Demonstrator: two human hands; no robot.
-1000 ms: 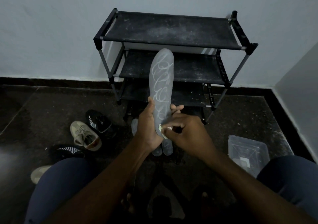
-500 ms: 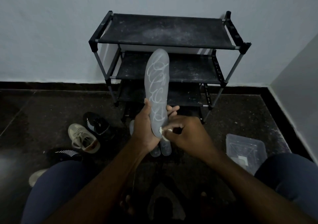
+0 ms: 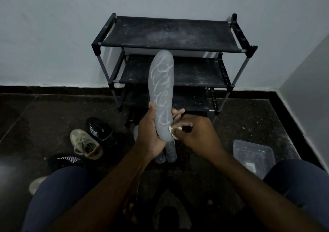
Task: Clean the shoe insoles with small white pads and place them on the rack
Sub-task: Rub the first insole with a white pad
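Seen from above by a seated person, a grey shoe insole (image 3: 161, 89) is held upright in front of a black three-shelf rack (image 3: 169, 34) that stands against a pale wall. The left hand (image 3: 151, 133) grips the insole's lower end, thumb on one edge and fingers (image 3: 179, 111) curled round the other. The right hand (image 3: 195, 135) pinches a small white pad (image 3: 171, 131) in its bent fingers and presses it to the insole's lower right edge. Looping white scribbles cover the insole; they form no readable word or brand. Two more pale insoles (image 3: 170, 151) lie on the dark floor (image 3: 44, 121) just below the hands. To the left sit a beige sneaker (image 3: 85, 143) and a black sneaker (image 3: 99, 128); to the right, a clear plastic container (image 3: 252, 153).
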